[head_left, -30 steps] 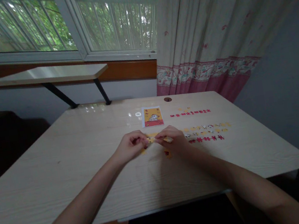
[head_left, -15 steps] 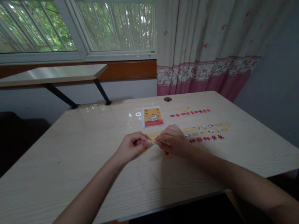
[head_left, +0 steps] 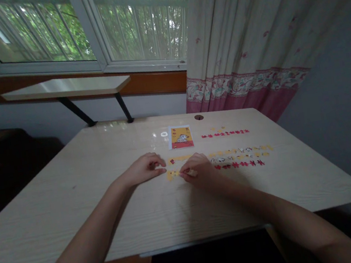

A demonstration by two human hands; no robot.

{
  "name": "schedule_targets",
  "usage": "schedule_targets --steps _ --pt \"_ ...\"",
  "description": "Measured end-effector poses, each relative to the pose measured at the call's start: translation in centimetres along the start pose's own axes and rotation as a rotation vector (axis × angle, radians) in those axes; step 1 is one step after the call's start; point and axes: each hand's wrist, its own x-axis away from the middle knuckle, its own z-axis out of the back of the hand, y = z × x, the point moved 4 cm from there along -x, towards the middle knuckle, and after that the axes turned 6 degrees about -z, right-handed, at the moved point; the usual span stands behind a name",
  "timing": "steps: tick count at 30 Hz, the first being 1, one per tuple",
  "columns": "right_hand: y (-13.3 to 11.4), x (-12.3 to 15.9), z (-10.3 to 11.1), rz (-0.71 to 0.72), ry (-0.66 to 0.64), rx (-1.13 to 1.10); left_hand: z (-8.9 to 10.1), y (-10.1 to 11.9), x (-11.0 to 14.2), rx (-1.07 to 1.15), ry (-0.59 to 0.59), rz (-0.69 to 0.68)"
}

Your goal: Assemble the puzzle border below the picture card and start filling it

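No text, label, brand, number or sign is showing clearly enough to be read. The picture card (head_left: 181, 137) is bearing small printed marks around its drawing, but they are appearing too tiny to make out as letters or figures. The small puzzle pieces (head_left: 260, 163) are carrying dark printed marks as well, and these are likewise showing too small to read.
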Motion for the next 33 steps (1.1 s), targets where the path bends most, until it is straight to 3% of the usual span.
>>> schedule_targets --steps 4,7,17,26,33 --pt "-1.2 0.1 -1.1 -0.078 -0.204 -0.015 -0.5 -0.4 0.0 -0.029 -0.030 -0.024" --pt "-1.7 -0.1 -1.4 -0.116 -0.272 0.000 -0.6 -0.1 -0.1 -0.032 -0.037 -0.029" --pt "-1.4 0.0 -2.3 -0.098 -0.302 0.069 -0.9 0.8 -0.4 -0.064 -0.066 -0.022" --pt "-1.8 0.0 -1.8 -0.111 -0.307 0.079 -0.8 1.3 -0.5 -0.061 -0.072 -0.035" --pt "-2.3 0.4 -2.3 0.077 -0.316 0.138 -0.8 1.3 -0.4 -0.044 -0.071 -0.042"
